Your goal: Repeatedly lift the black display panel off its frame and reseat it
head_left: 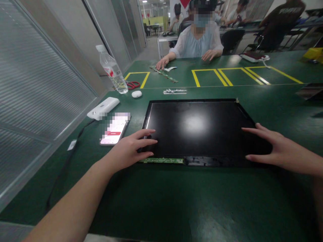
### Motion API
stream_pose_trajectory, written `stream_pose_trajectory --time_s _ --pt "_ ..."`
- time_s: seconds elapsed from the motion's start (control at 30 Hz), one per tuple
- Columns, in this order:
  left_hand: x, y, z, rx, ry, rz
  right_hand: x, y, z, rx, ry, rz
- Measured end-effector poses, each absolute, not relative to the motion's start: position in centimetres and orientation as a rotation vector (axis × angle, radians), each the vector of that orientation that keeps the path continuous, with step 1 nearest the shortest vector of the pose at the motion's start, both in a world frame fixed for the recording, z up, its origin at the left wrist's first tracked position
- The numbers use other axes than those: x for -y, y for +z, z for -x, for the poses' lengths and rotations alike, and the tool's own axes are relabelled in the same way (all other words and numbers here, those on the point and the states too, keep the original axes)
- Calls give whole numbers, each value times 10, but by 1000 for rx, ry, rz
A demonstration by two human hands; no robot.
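A black display panel [202, 131] lies flat on the green table [161, 201], its dark screen facing up with a bright reflection in the middle. A narrow green circuit board [163, 160] runs along the left part of its near edge. My left hand [135, 146] rests at the panel's left edge, fingers spread over the frame and screen. Over the right side of the panel is my right hand [270, 146], thumb and fingers apart. Neither hand is closed round anything; whether every fingertip touches the screen I cannot tell.
Left of the panel lie a lit phone [114, 129], a white power bank [104, 108] with a cable, a white earbud case [136, 94], red-handled scissors [133, 85] and a water bottle [112, 70]. Beyond are small white strips [174, 91]. Opposite, a person's hand [163, 62] touches a thin circuit strip [165, 75].
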State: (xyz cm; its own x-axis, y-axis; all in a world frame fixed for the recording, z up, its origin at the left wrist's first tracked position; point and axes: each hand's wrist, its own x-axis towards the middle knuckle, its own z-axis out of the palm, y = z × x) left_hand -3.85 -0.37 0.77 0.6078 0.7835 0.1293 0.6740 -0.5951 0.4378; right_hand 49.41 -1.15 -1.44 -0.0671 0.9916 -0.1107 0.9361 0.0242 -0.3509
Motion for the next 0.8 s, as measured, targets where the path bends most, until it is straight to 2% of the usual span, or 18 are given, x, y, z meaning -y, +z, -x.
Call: stream_pose_trajectory --time_s 0.33,0.53,0.8 --pt "2 11 37 -1217 442 -2451 13 -14 -500 2101 554 1982" --pt "3 15 36 -1358 436 -2469 9 -11 -498 1731 605 2034" --pt "-2 11 39 -1678 377 -2425 -5 -17 -510 1695 325 2267"
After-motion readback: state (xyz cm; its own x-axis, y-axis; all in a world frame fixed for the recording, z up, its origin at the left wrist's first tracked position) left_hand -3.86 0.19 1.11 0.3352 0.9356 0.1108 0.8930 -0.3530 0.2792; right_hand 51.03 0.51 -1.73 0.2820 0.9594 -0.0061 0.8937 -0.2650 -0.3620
